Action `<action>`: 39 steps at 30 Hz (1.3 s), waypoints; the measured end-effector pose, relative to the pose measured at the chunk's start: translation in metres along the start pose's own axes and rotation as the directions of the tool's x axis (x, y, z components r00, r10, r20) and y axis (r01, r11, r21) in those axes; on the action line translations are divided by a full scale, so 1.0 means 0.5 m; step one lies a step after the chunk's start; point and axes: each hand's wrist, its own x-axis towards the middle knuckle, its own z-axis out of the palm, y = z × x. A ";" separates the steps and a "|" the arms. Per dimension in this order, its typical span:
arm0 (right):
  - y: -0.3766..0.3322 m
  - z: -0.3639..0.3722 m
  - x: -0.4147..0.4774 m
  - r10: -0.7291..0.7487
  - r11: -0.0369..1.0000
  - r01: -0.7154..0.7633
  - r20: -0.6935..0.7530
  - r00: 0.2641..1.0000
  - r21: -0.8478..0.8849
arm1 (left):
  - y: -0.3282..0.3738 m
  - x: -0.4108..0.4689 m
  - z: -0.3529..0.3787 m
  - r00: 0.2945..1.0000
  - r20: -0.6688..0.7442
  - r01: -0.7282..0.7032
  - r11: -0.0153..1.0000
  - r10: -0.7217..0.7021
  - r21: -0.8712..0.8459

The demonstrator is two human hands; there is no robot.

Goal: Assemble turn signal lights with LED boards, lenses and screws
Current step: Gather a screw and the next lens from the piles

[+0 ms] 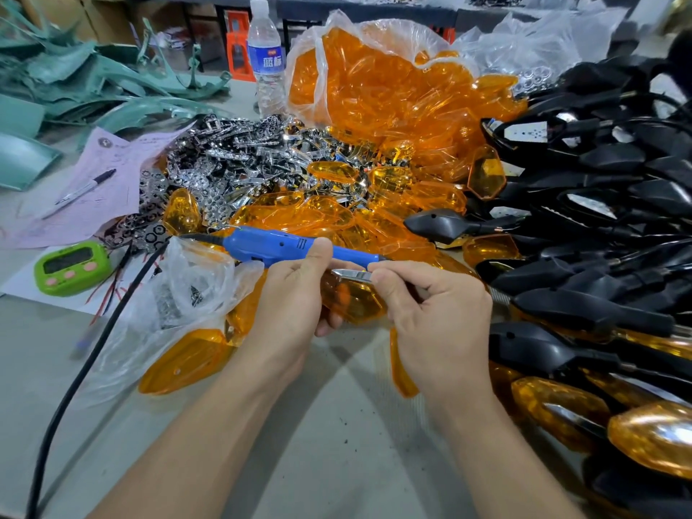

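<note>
Amber lens [354, 299] half hidden, left fingers [319, 253] gripping it, right fingers [386, 277] pinching silver piece [351, 274]

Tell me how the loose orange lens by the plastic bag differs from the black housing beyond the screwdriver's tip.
The orange lens is see-through amber; the black housing is opaque and matte. The lens lies on the table; the housing rests on the lens pile. The housing has a stem; the lens has none. Both show one small hole, and no hand touches either.
</note>
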 end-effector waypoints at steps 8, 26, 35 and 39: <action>-0.004 -0.007 0.004 0.006 0.999 -0.009 0.068 0.998 0.037 | -0.002 -0.002 0.000 1.000 -0.024 0.002 1.000 -0.002 0.015; -0.010 -0.015 0.001 0.016 1.000 -0.014 0.133 0.991 -0.018 | -0.003 -0.001 -0.002 0.996 -0.076 -0.040 0.989 0.051 0.140; -0.018 -0.027 0.009 0.072 0.997 -0.074 0.212 0.975 -0.002 | 0.002 -0.004 -0.005 0.992 -0.005 0.128 0.992 -0.128 0.015; -0.021 -0.031 0.012 0.053 0.998 -0.048 0.180 0.982 -0.033 | 0.003 -0.014 0.002 0.985 0.035 0.171 0.979 -0.168 -0.113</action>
